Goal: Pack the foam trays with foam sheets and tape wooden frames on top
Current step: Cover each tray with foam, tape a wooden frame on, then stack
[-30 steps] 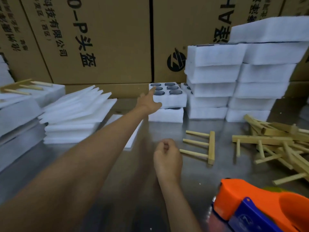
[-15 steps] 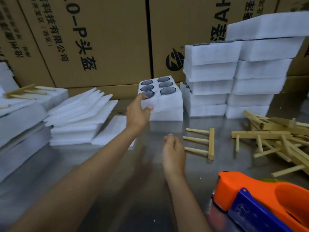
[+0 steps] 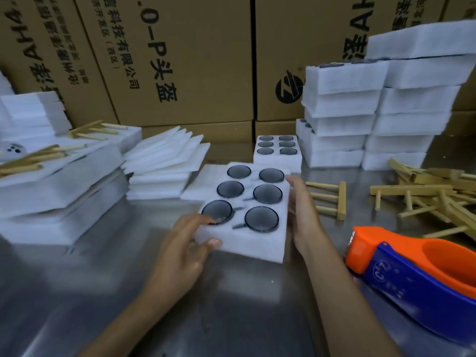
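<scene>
A white foam tray [image 3: 251, 239] with several round dark lenses in its pockets lies on the metal table in front of me. My left hand [image 3: 184, 249] grips its near left corner, thumb on the front wall and fingers on top. My right hand [image 3: 304, 215] lies flat against its right side, fingers straight. A second foam tray [image 3: 277, 159] of the same kind sits behind it. A fanned pile of foam sheets [image 3: 164, 163] lies to the left. One wooden frame [image 3: 332, 197] rests just right of my right hand.
An orange and blue tape dispenser [image 3: 417, 269] sits at the near right. A heap of wooden frames [image 3: 435, 191] lies at the right. Stacked foam trays [image 3: 373, 112] rise at the back right, packed trays with frames [image 3: 51, 176] at the left. Cardboard boxes [image 3: 167, 60] wall the back.
My left hand has pulled the top tray off the back stack and brought it toward me onto the table. My right hand has opened and moved against its right side.
</scene>
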Available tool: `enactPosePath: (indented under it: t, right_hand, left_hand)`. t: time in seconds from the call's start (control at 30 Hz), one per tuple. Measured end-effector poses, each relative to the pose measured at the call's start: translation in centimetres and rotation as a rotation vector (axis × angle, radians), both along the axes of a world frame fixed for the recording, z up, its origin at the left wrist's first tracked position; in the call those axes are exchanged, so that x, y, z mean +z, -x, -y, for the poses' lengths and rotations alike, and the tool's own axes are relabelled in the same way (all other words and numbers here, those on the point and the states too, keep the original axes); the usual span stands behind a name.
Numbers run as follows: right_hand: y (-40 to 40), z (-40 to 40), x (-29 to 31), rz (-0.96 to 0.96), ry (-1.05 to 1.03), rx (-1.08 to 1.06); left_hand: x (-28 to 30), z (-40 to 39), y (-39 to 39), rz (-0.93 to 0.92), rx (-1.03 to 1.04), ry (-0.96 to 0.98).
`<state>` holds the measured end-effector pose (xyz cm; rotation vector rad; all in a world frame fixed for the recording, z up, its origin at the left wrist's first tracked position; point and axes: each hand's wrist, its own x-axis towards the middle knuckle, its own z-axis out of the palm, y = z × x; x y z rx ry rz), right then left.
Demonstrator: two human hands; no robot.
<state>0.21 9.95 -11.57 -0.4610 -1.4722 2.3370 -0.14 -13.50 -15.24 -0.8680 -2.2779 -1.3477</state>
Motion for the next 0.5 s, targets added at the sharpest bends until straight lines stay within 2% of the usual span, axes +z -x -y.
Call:
enactPosePath:
  t: [0.1,0.17,0.23,0.3,0.4,0.5]
  right_hand:
    - [-0.7,0.1,-0.4,0.048,-0.052,-0.046]
    - [-0.9,0.1,-0.7,0.081,-0.087,-0.122]
    - [-1.1,-0.1,-0.8,0.099,-0.067,-0.161]
    - [-1.2,-0.3,-0.5,0.096,-0.047,-0.179]
    - [-1.3,-0.2,-0.3,0.073,-0.042,-0.204]
    - [-1.2,-0.4,-0.3,0.083,-0.063,-0.237]
  left_hand:
    - [-0.4,0.9,-1.0,0.050,-0.146,0.105]
    - [0.4,1.4,-0.6,0.232,-0.265,0.084]
    - [1.4,1.6,1.1,0.386,-0.176,-0.048]
    - [2.0,1.2,3.6,0.348,0.037,-0.076]
    - [2.5,-0.2,7.6,0.288,0.201,0.069]
    - [2.1,-2.1,10.9,0.307,0.202,0.308]
